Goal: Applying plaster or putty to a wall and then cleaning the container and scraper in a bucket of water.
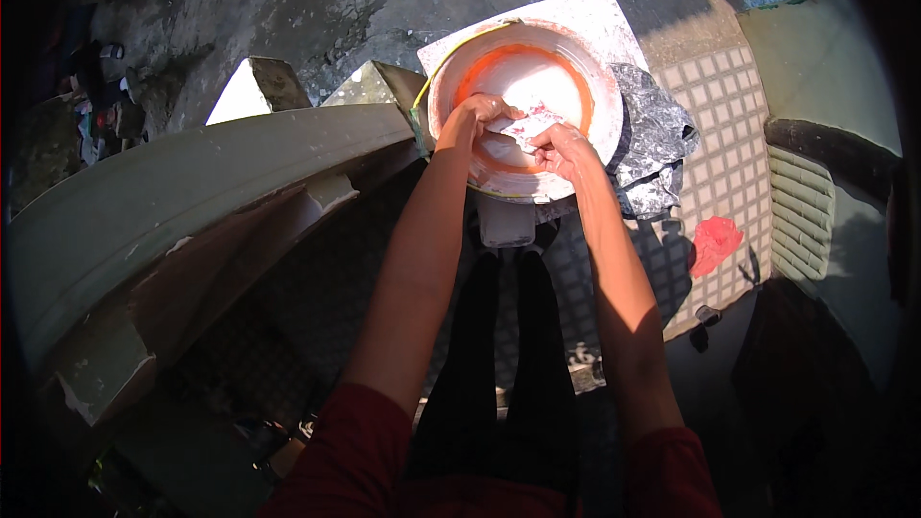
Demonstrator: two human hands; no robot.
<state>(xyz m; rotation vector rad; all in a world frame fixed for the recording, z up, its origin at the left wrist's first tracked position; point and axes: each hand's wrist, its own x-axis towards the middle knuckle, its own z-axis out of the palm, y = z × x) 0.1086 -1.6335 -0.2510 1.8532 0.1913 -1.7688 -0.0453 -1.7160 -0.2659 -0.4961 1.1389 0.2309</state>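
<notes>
A round, white-smeared bucket (606,105) with an orange band inside and a yellow handle along its left side stands in front of me. White material (542,77) shows bright at its bottom; whether it is powder or liquid is unclear. Over the opening, my left hand (482,112) grips the left side of a thin, crumpled white piece with reddish marks (530,125). My right hand (568,150) pinches its right side, fingers closed. Both hands have whitish smears. Glare hides what the piece is made of.
Beneath the bucket lies a white-dusted square board (600,19). A dark, white-spattered cloth (652,129) hangs at its right, and a translucent container (507,223) sits just nearer me. Farther right is a crumpled red bag (715,245) on tiles. A greenish low wall (192,158) curves along the left.
</notes>
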